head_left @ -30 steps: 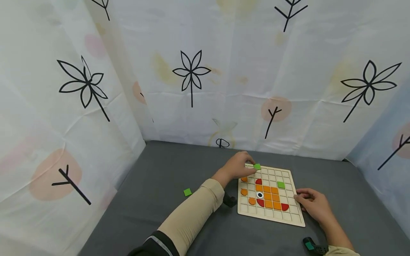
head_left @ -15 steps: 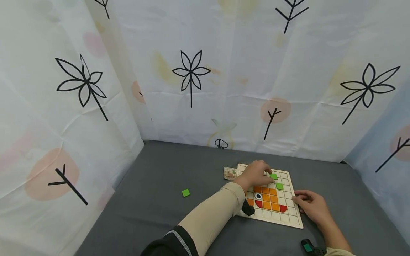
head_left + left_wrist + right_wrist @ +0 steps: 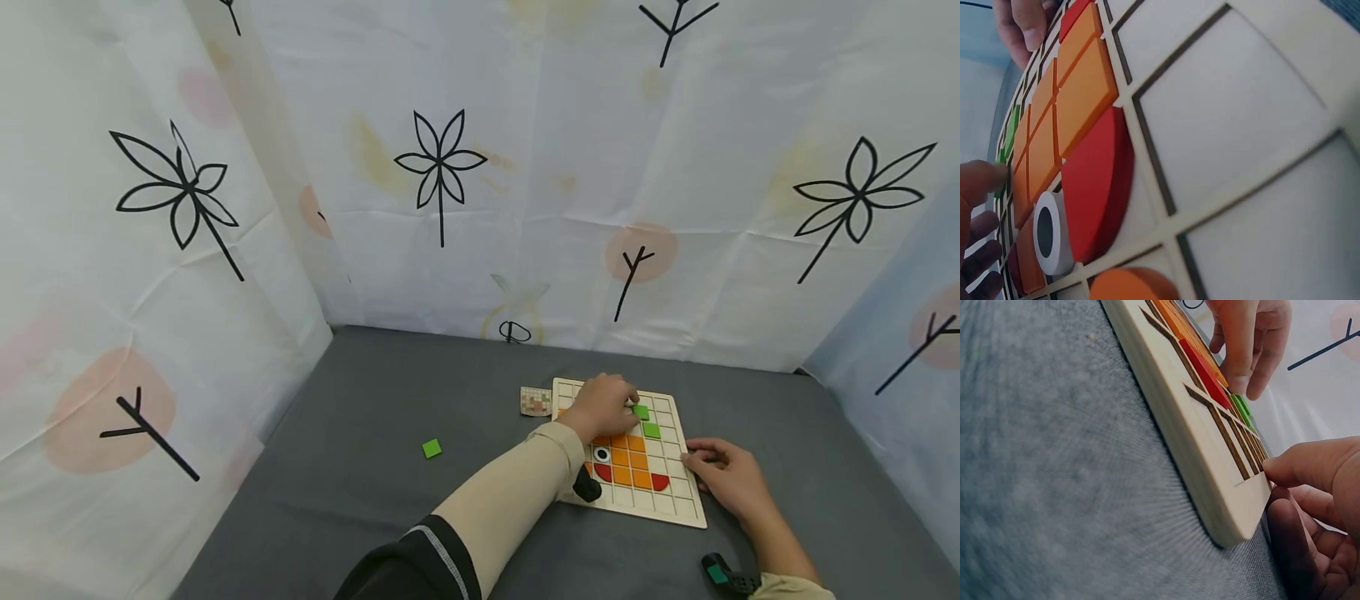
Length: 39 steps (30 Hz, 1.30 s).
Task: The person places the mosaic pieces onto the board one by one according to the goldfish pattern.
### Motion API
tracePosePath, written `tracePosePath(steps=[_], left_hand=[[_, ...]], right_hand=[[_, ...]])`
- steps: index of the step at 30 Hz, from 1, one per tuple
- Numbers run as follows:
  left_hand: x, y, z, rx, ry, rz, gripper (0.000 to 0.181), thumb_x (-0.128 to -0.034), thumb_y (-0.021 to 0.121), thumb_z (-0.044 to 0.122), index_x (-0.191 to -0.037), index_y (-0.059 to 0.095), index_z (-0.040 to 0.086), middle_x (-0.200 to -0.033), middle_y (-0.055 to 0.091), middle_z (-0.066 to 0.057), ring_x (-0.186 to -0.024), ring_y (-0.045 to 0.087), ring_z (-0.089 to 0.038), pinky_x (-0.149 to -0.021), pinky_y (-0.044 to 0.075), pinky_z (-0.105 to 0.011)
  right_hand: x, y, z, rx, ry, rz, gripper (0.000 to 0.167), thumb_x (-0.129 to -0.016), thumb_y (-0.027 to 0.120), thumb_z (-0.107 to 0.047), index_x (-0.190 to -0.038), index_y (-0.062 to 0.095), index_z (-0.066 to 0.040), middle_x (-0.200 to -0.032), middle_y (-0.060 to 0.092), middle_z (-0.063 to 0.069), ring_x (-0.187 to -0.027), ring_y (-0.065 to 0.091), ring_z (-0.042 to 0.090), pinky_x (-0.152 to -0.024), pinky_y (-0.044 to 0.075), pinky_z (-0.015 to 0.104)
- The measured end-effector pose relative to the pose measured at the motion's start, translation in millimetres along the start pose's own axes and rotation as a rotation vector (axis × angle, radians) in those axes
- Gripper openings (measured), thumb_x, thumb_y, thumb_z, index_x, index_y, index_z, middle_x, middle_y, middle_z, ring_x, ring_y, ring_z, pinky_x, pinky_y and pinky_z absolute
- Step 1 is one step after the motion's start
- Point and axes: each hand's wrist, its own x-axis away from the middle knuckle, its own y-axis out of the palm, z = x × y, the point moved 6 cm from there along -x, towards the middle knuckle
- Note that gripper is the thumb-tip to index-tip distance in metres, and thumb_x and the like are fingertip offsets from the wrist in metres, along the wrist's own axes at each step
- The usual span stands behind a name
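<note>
A pale wooden grid board (image 3: pixel 637 504) lies on the grey cloth, bearing orange square tiles (image 3: pixel 621 474), red rounded pieces (image 3: pixel 660 482) and a white eye disc (image 3: pixel 602 454). My left hand (image 3: pixel 600 408) reaches over its far part and pinches a green square tile (image 3: pixel 641 412) at a cell; the fingers partly hide it. A second green tile (image 3: pixel 651 430) sits in the grid just nearer. In the left wrist view, the left thumb (image 3: pixel 988 178) is against the green tile. At the board's right edge, my right hand (image 3: pixel 731 475) grips the rim, thumb on top (image 3: pixel 1285 464).
Left of the board, a loose green tile (image 3: pixel 431 448) lies on the cloth. A small patterned card (image 3: pixel 536 402) lies by the board's far left corner. A black device (image 3: pixel 723 575) is by the right wrist. Printed curtains (image 3: pixel 540 208) surround the table.
My left hand has carried the green tile rightward from the board's far left edge to a cell beside the other green tile. The card has come into sight. My right hand stays at the rim.
</note>
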Motion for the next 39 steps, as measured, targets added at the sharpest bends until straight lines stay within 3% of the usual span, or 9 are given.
tracePosePath(steps=[4, 13, 19, 24, 32, 39], left_hand=[[0.5, 4.5, -5.7, 0.027, -0.012, 0.008, 0.033, -0.1011, 0.071, 0.044, -0.129, 0.076, 0.028, -0.120, 0.072, 0.010, -0.104, 0.064, -0.008, -0.091, 0.051, -0.021], [3.0, 6.3, -6.1, 0.044, -0.005, 0.033, 0.014, -0.1002, 0.072, 0.038, -0.103, 0.083, 0.030, -0.109, 0.069, 0.010, -0.097, 0.059, -0.009, -0.097, 0.051, -0.024], [5.6, 6.7, -0.6, 0.027, 0.016, 0.023, 0.016, -0.1018, 0.070, 0.036, -0.108, 0.084, 0.032, -0.118, 0.069, 0.007, -0.106, 0.060, -0.011, -0.103, 0.049, -0.025], [5.3, 6.3, 3.1, 0.011, 0.028, 0.023, 0.017, -0.1022, 0.069, 0.035, -0.112, 0.083, 0.034, -0.116, 0.068, 0.008, -0.097, 0.055, -0.010, -0.093, 0.049, -0.024], [3.9, 10.2, 3.9, -0.012, 0.027, -0.002, 0.021, -0.1032, 0.068, 0.039, -0.121, 0.079, 0.035, -0.120, 0.067, 0.009, -0.096, 0.052, -0.009, -0.091, 0.048, -0.024], [4.8, 8.5, 10.6, -0.054, 0.047, -0.064, 0.035, -0.1056, 0.061, 0.035, -0.138, 0.071, 0.039, -0.129, 0.064, 0.007, -0.096, 0.048, -0.009, -0.086, 0.042, -0.021]], right_hand=[[-0.2, 2, 0, -0.001, 0.001, 0.001, 0.049, -0.101, 0.069, -0.021, -0.139, 0.060, 0.009, -0.109, 0.068, 0.016, -0.077, 0.061, 0.006, -0.063, 0.057, 0.025], [-2.2, 0, 1, 0.005, 0.000, 0.004, 0.049, -0.102, 0.069, -0.023, -0.139, 0.061, 0.009, -0.110, 0.067, 0.017, -0.078, 0.061, 0.006, -0.063, 0.058, 0.025], [-1.1, 2, 1, 0.000, -0.005, -0.011, 0.049, -0.102, 0.069, -0.023, -0.139, 0.061, 0.008, -0.110, 0.067, 0.016, -0.078, 0.061, 0.006, -0.063, 0.058, 0.025], [-1.1, 1, 1, 0.000, -0.013, -0.002, 0.048, -0.102, 0.069, -0.023, -0.138, 0.061, 0.008, -0.109, 0.067, 0.016, -0.077, 0.060, 0.006, -0.063, 0.058, 0.025], [-1.0, 1, 2, 0.000, -0.015, 0.002, 0.047, -0.102, 0.069, -0.022, -0.138, 0.061, 0.009, -0.108, 0.067, 0.015, -0.077, 0.060, 0.006, -0.063, 0.057, 0.024], [-2.1, 1, 2, 0.004, -0.025, 0.005, 0.046, -0.103, 0.070, -0.021, -0.137, 0.062, 0.008, -0.107, 0.067, 0.013, -0.076, 0.060, 0.004, -0.063, 0.057, 0.024]])
